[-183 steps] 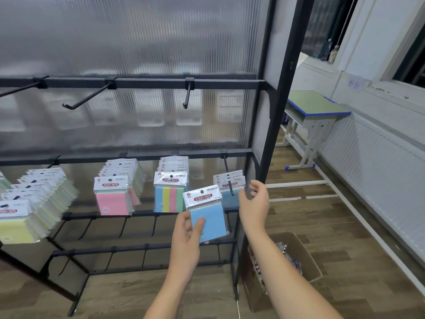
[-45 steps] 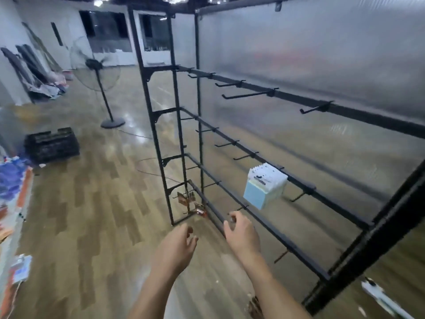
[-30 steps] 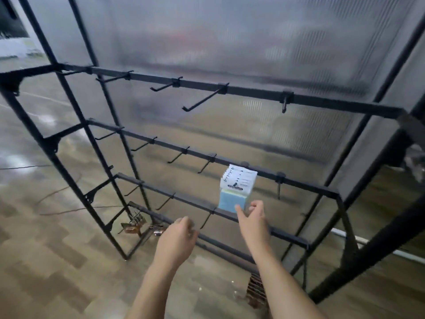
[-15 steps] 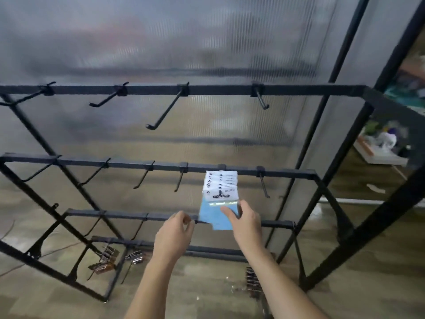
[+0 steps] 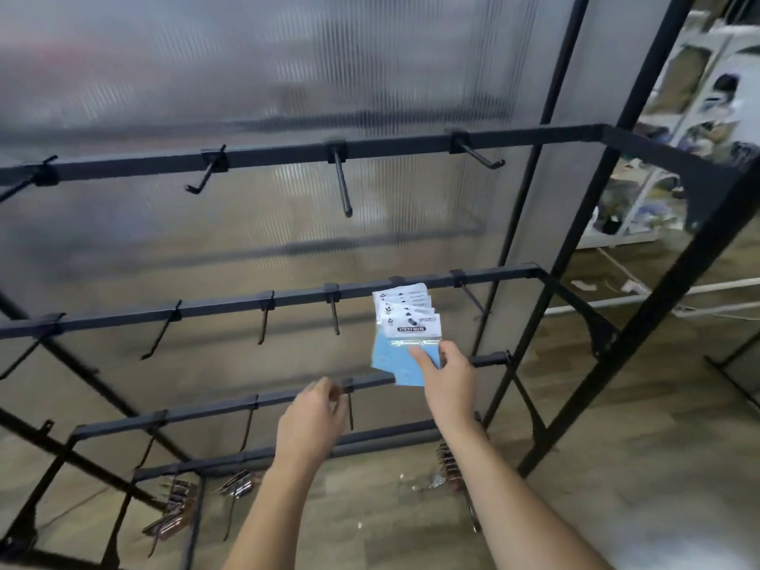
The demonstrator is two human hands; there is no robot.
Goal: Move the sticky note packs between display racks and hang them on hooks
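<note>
Sticky note packs (image 5: 405,322), a small bunch of blue ones, hang on a hook off the second rail of the black display rack (image 5: 288,300), toward its right end. Your right hand (image 5: 450,374) touches the front pack, thumb on its blue face, fingers curled at its right edge. Your left hand (image 5: 312,417) hangs below, fingers loosely curled, holding nothing.

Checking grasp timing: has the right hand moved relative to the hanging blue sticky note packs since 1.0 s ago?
Yes. The right hand has risen onto the blue sticky note packs; it was below them before.
</note>
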